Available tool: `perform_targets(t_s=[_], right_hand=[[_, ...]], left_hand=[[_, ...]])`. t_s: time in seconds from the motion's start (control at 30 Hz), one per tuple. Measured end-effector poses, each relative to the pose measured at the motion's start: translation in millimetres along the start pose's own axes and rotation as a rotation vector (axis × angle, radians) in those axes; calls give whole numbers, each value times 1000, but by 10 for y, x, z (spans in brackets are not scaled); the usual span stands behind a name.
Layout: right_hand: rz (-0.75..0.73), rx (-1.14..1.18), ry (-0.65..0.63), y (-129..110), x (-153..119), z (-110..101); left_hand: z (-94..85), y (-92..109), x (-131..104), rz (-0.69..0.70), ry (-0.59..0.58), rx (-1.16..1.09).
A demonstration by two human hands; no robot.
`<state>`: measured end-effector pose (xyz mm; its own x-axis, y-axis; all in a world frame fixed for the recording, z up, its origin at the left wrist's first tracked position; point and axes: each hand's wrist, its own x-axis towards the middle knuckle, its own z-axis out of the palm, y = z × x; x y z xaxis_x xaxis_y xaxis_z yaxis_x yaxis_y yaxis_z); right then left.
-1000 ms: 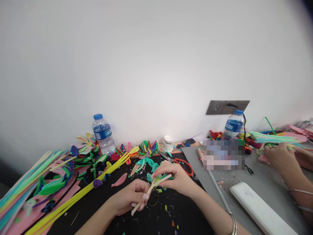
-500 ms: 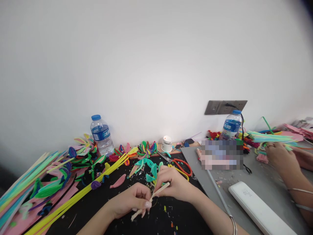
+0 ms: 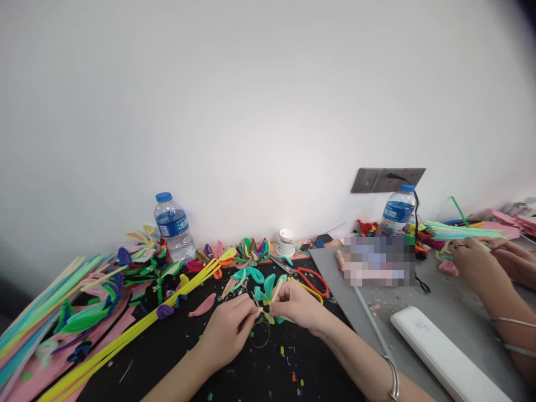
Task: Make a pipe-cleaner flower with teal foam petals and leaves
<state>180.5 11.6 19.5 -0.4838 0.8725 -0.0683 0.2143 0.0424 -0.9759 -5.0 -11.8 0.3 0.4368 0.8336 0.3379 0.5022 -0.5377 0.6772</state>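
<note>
A cream pipe cleaner (image 3: 278,288) is bent between my two hands, its one end standing up by the right fingers. My left hand (image 3: 229,328) pinches it with thumb and forefinger. My right hand (image 3: 298,306) is closed on its other part. Right behind the fingertips sit teal pipe-cleaner petals (image 3: 264,288), partly hidden. Just below the fingertips is a thin wire ring (image 3: 259,334). A pink petal (image 3: 202,305) lies to the left of my hands, on the black mat (image 3: 176,357).
Red-handled scissors (image 3: 310,281) and a paper cup (image 3: 286,243) stand behind my right hand. Yellow pipe cleaners (image 3: 138,330) run along the left. Water bottles (image 3: 173,228) are by the wall. At right are a white case (image 3: 439,349) and a co-worker's hands (image 3: 473,265).
My hands have moved slightly away from me, towards the teal petals. The cream pipe cleaner, formerly slanting across both hands, is now bent with an end upright. The wire ring shows more clearly.
</note>
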Motion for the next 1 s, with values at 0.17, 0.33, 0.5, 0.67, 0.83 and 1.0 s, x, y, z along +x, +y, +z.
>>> perform_targets(t_s=[0.17, 0.33, 0.5, 0.67, 0.83, 1.0], right_hand=[[90, 224, -75, 8, 22, -112], [0, 240, -62, -12, 43, -296], [-410, -151, 55, -150, -3, -188], [-522, -291, 161, -199, -51, -67], [-609, -452, 103, -159, -45, -66], [-602, -461, 8, -144, -33, -75]], left_hand=[[-28, -14, 30, -187, -56, -268], [-36, -127, 31, -422, -284, -767], [-45, -161, 0, -487, -361, -1016], [-56, -150, -7, -497, -398, -1126], [-57, -175, -20, -509, -437, -1108], [-65, -154, -9, -521, -446, -1058]])
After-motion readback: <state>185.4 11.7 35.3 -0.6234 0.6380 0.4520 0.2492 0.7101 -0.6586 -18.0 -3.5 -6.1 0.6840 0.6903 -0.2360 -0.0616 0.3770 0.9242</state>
